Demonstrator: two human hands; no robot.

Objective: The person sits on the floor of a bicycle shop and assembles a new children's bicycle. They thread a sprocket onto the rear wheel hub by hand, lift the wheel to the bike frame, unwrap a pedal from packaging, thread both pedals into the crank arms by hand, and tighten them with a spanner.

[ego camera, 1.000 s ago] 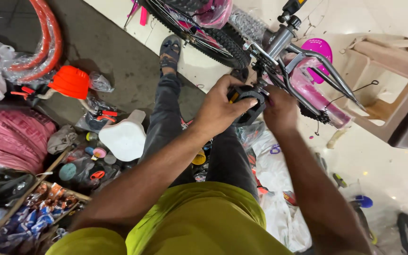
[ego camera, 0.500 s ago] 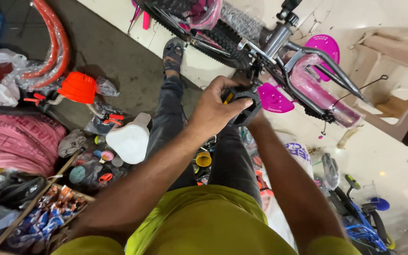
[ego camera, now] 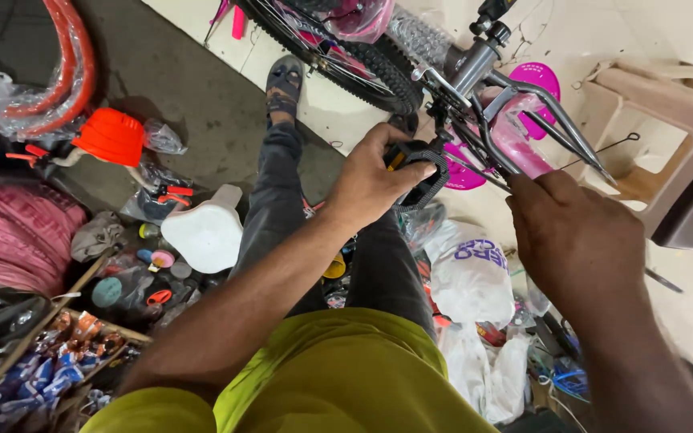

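Black pedal (ego camera: 420,172) wrapped by left hand (ego camera: 370,180) fingers; right hand (ego camera: 575,236) apart.

A dark grey concrete floor (ego camera: 186,88) meets a pale tiled floor (ego camera: 683,48). On the grey part lie an orange plastic cap (ego camera: 111,136), red curved mudguards (ego camera: 70,64), a white plastic jug (ego camera: 204,232) and clear plastic bags (ego camera: 158,138). A beige plastic stool (ego camera: 667,120) rests on the tiles.

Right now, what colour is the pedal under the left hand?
Black, with a small yellow-orange reflector; the pedal shows clearly in the head view, gripped by the left hand.
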